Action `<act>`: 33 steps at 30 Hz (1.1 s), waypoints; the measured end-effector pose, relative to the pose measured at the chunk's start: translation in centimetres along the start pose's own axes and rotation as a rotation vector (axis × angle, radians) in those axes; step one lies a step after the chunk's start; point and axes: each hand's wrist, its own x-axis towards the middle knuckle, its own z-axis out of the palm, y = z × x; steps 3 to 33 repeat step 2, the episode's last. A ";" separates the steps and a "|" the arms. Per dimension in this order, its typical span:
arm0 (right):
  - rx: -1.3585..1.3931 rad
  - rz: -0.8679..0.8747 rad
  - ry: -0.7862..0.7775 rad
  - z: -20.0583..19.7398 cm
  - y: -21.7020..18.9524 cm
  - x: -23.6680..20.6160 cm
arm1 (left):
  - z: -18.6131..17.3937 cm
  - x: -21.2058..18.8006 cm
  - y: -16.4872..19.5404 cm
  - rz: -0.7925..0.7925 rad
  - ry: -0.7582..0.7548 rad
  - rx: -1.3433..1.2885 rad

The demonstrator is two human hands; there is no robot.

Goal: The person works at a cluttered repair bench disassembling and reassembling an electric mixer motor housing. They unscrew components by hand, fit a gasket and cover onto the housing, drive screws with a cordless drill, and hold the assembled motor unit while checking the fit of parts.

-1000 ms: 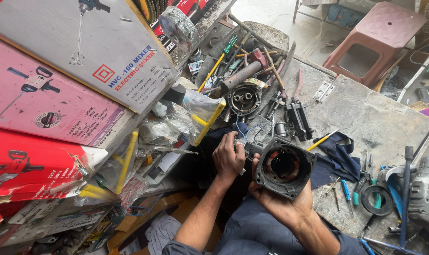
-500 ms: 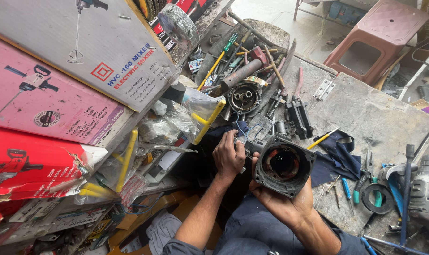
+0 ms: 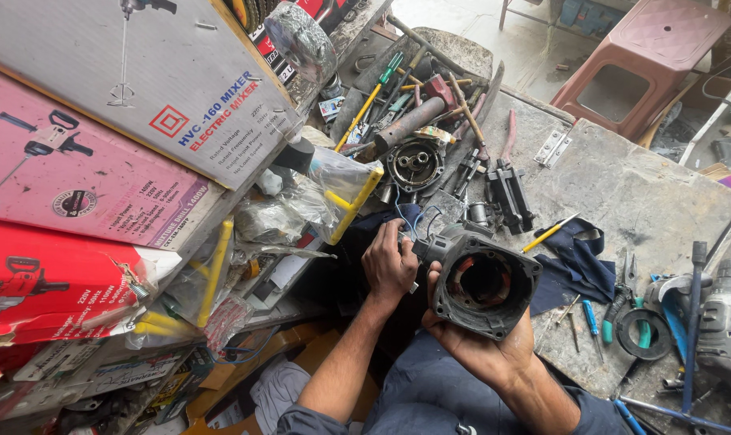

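**Two hands on an opened motor housing, workshop bench seen from above**

Three large cartons stack at the left edge: a red box (image 3: 35,282) lowest, a pink box (image 3: 68,181) above it and a grey-white box (image 3: 140,72) on top, each printed with a power-tool outline and dark or red lettering. Beside them lie clear plastic bags (image 3: 301,205) holding yellow handles. Just right of the bags, the left hand (image 3: 390,262) rests with fingers curled narrow around the small rear end of the motor housing (image 3: 482,282), near thin blue wires (image 3: 410,217); what the fingertips pinch cannot be told. The housing is a grey, roughly square casting whose open mouth faces up toward the camera, showing copper-coloured windings inside. Its long axis runs from the left hand's fingers, lower right and toward the viewer. The right hand (image 3: 474,342) cups the housing from below, fingers wrapped wide around its lower rim and bearing its weight; it is the nearer hand to the body of the part, while the left is nearer the narrow end. Behind the housing sit a round gear case (image 3: 415,164) and loose screwdrivers (image 3: 373,97). Farther right lie a dark blue rag (image 3: 579,270), a yellow pencil-like tool (image 3: 549,233), a black rubber ring (image 3: 639,330) and a brown plastic stool (image 3: 647,60).
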 end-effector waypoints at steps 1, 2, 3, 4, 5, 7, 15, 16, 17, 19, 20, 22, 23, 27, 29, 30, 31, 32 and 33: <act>0.014 0.003 0.012 -0.2 0.0 0.0 | 0.0 -0.1 -0.1 -0.002 -0.002 0.004; 0.028 0.005 0.023 -0.3 0.0 0.0 | 0.1 -0.1 -0.1 -0.002 -0.003 0.008; 0.028 0.005 0.023 -0.3 0.0 0.0 | 0.1 -0.1 -0.1 -0.002 -0.003 0.008; 0.028 0.005 0.023 -0.3 0.0 0.0 | 0.1 -0.1 -0.1 -0.002 -0.003 0.008; 0.028 0.005 0.023 -0.3 0.0 0.0 | 0.1 -0.1 -0.1 -0.002 -0.003 0.008; 0.028 0.005 0.023 -0.3 0.0 0.0 | 0.1 -0.1 -0.1 -0.002 -0.003 0.008; 0.028 0.005 0.023 -0.3 0.0 0.0 | 0.1 -0.1 -0.1 -0.002 -0.003 0.008; 0.028 0.005 0.023 -0.3 0.0 0.0 | 0.1 -0.1 -0.1 -0.002 -0.003 0.008; 0.028 0.005 0.023 -0.3 0.0 0.0 | 0.1 -0.1 -0.1 -0.002 -0.003 0.008; 0.028 0.005 0.023 -0.3 0.0 0.0 | 0.1 -0.1 -0.1 -0.002 -0.003 0.008; 0.028 0.005 0.023 -0.3 0.0 0.0 | 0.1 -0.1 -0.1 -0.002 -0.003 0.008; 0.028 0.005 0.023 -0.3 0.0 0.0 | 0.1 -0.1 -0.1 -0.002 -0.003 0.008; 0.028 0.005 0.023 -0.3 0.0 0.0 | 0.1 -0.1 -0.1 -0.002 -0.003 0.008; 0.028 0.005 0.023 -0.3 0.0 0.0 | 0.1 -0.1 -0.1 -0.002 -0.003 0.008; 0.028 0.005 0.023 -0.3 0.0 0.0 | 0.1 -0.1 -0.1 -0.002 -0.003 0.008; 0.028 0.005 0.023 -0.3 0.0 0.0 | 0.1 -0.1 -0.1 -0.002 -0.003 0.008; 0.028 0.005 0.023 -0.3 0.0 0.0 | 0.1 -0.1 -0.1 -0.002 -0.003 0.008; 0.028 0.005 0.023 -0.3 0.0 0.0 | 0.1 -0.1 -0.1 -0.002 -0.003 0.008; 0.028 0.005 0.023 -0.3 0.0 0.0 | 0.1 -0.1 -0.1 -0.002 -0.003 0.008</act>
